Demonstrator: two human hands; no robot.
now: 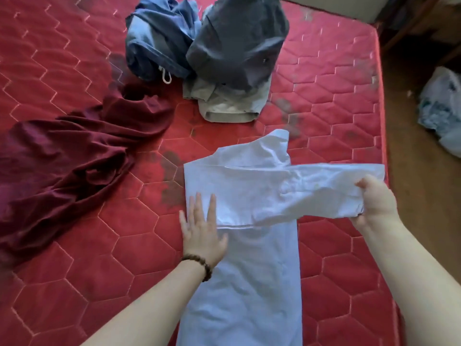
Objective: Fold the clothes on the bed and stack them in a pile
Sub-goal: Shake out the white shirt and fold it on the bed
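The pale blue shirt [239, 245] is lying lengthwise on the red bed [336, 101], looking thin, light and limp, likely to wrinkle and slide. The right hand [374, 198] is pinching the sleeve end, lifting it sideways; the left hand [202, 228] is pressing flat, fingers straight, on the folded edge. Beyond, a maroon garment [67, 158] and crumpled blue-grey clothes [207, 46] are waiting unfolded.
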